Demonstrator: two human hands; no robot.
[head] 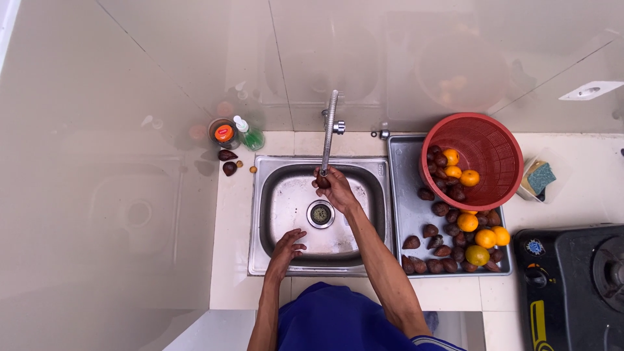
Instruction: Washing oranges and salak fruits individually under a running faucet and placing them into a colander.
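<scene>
My right hand [335, 188] reaches into the steel sink [273, 214] and holds a dark brown scaly fruit [323, 182] right under the end of the flexible metal tap [329, 130]. My left hand [286, 246] rests with spread fingers on the sink's near floor, holding nothing. The round drain [320, 214] lies between the two hands.
A red plastic basket [480, 156] leans on the steel draining board [406, 195], spilling brown fruits [442, 227] and oranges [484, 237]. Two brown fruits [227, 162], a green soap bottle [249, 135] and a jar [223, 132] stand left. A sponge [539, 177] and black stove [572, 286] sit right.
</scene>
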